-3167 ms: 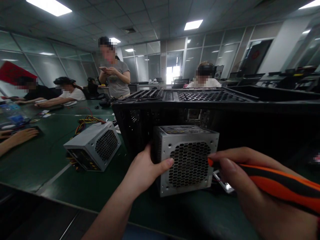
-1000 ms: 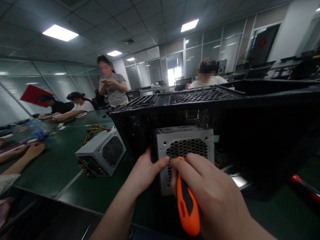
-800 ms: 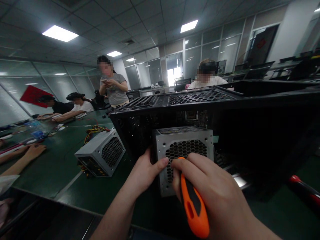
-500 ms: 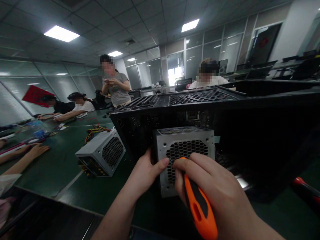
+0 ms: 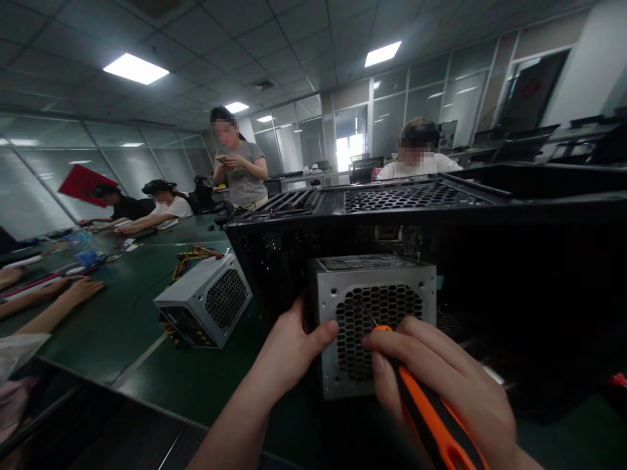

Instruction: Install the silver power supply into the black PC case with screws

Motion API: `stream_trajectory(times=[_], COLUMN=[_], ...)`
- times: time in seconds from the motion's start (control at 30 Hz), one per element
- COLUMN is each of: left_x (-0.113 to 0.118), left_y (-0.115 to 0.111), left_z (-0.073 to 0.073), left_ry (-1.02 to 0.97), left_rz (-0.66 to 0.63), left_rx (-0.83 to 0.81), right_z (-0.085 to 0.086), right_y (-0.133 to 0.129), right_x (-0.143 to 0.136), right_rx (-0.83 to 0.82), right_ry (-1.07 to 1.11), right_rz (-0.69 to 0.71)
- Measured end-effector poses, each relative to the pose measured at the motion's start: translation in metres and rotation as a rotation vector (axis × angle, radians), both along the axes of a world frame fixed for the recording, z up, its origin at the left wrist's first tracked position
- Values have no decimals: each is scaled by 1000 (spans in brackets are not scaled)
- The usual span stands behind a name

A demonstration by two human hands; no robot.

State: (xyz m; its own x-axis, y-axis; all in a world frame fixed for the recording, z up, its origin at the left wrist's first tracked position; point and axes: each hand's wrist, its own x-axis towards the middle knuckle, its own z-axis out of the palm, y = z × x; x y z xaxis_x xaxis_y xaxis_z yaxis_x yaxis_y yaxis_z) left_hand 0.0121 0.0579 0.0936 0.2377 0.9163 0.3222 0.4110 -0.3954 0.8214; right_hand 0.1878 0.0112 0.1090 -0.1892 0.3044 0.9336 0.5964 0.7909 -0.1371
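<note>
A silver power supply unit (image 5: pixel 329 352) with a honeycomb grille stands at the open side of a black computer case (image 5: pixel 284 225). My left hand (image 5: pixel 294 343) grips its left side, with the thumb on the front face and the other fingers hidden behind it. In my right hand (image 5: pixel 450 372) is an orange and black screwdriver (image 5: pixel 416 391). Its thin shaft points up and left in front of the grille. Whether the tip touches the metal, I cannot tell.
A second power supply (image 5: pixel 196 294) with bundled cables lies left on the green table (image 5: pixel 117 333). Another person's hand (image 5: pixel 83 290) rests at far left, near a plastic bottle (image 5: pixel 83 248). One person (image 5: pixel 242 166) stands behind; others sit around. A red object (image 5: pixel 618 380) shows at the right edge.
My right hand has moved right and slightly down from the grille with the screwdriver, baring its shaft. My left hand keeps its grip on the power supply. The whole view has shifted slightly.
</note>
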Motion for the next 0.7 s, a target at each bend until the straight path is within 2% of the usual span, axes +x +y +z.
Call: stream_trajectory(times=[0.23, 0.33, 0.53, 0.63, 0.7], left_x=[2, 2, 1, 0, 0], left_y=[-2, -2, -2, -2, -2], left_z=[1, 0, 0, 0, 0], left_ry=[-40, -44, -65, -68, -78], left_rz=[-10, -10, -19, -16, -25], left_rx=[-41, -51, -71, -79, -85], right_z=[-19, -20, -17, -19, -21], right_y=[4, 4, -3, 2, 5], right_x=[2, 1, -1, -2, -3], right_rx=[41, 53, 4, 91, 167], right_ry=[55, 56, 27, 6, -12], right_rz=[26, 25, -90, -56, -98])
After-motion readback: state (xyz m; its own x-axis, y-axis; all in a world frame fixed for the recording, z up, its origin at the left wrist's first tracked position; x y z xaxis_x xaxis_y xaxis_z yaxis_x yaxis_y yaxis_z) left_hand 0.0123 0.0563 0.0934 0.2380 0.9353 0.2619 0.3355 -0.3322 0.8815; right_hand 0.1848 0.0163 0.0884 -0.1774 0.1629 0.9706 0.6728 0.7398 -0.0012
